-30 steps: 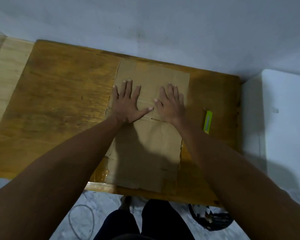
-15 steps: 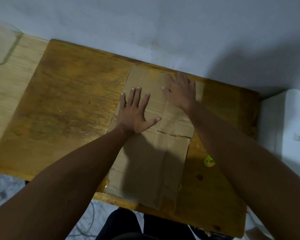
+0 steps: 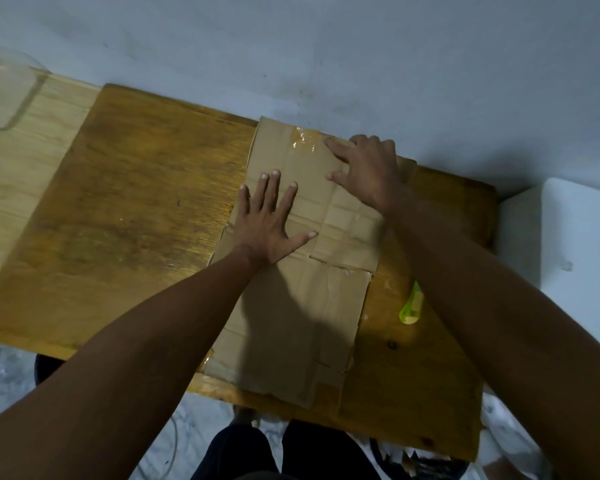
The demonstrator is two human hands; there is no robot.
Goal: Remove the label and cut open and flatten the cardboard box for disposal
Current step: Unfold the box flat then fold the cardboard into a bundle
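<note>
The cardboard box (image 3: 302, 306) lies cut open and flat on the wooden table (image 3: 136, 220), reaching from the wall to the near edge. Clear tape shines on its far end. My left hand (image 3: 269, 225) presses flat on the left middle of the cardboard, fingers spread. My right hand (image 3: 368, 171) lies palm down on the far right part of the cardboard, fingers spread and pointing left. A yellow-green utility knife (image 3: 411, 306) rests on the table just right of the cardboard, partly behind my right forearm. No label is visible on the cardboard.
A pale wooden surface (image 3: 21, 157) with a clear plastic piece (image 3: 4, 95) adjoins the table on the left. A white block (image 3: 568, 244) stands against the table's right side. The wall runs right behind the table. My legs and floor clutter show below the near edge.
My right hand has slid from the middle of the cardboard to its far right part, and its fingers now point left. My left hand stays pressed in place. The view has shifted.
</note>
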